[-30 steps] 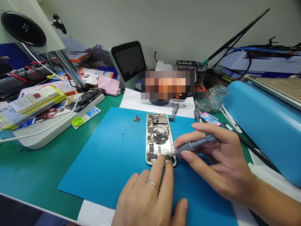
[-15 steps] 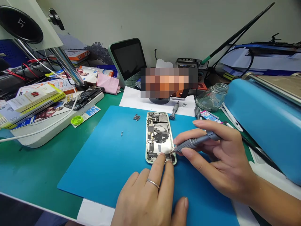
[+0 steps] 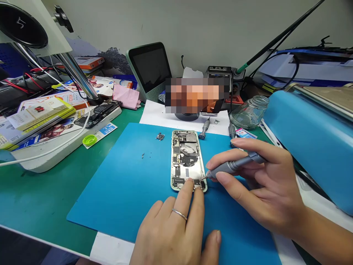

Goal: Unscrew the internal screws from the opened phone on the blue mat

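Head view, left to right: a tiny metal piece [image 3: 142,155] and a small module [image 3: 160,136] lie on the blue mat [image 3: 110,198]; the left hand [image 3: 172,228], thumb spread, rests two fingertips on the lower end of the opened phone [image 3: 188,158], near the mat's far edge; a grey screwdriver [image 3: 228,167] is pinched in the right hand [image 3: 266,187]. Fine driver work at the phone's lower right appears in hand; the next move calls for a steady tip, whose contact cannot be told.
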`<state>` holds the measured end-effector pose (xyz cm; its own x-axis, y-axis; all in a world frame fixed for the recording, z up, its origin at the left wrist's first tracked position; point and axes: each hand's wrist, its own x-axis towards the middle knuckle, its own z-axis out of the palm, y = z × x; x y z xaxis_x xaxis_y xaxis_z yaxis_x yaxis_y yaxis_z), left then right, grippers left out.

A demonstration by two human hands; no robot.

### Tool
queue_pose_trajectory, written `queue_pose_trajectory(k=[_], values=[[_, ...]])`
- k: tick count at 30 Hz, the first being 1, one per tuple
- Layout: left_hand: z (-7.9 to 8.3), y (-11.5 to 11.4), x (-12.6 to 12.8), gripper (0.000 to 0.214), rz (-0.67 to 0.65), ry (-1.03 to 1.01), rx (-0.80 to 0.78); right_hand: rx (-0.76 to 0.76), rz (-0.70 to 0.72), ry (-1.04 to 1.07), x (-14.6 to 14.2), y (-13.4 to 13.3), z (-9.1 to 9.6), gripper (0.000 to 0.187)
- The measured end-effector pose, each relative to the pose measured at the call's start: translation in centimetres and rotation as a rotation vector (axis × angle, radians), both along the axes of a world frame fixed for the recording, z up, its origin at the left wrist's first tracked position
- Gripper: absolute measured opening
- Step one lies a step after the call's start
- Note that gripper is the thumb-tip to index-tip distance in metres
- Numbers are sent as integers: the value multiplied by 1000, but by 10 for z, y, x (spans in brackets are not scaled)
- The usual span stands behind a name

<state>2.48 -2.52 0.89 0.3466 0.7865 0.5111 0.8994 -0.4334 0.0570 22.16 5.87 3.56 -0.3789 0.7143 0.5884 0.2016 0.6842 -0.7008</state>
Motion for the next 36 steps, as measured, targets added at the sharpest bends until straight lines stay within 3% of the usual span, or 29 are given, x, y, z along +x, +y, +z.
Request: queue_pose_trajectory(k=[36], values=[[2, 0, -2, 52, -4, 18, 6, 5, 21, -10, -1, 0, 0, 66]])
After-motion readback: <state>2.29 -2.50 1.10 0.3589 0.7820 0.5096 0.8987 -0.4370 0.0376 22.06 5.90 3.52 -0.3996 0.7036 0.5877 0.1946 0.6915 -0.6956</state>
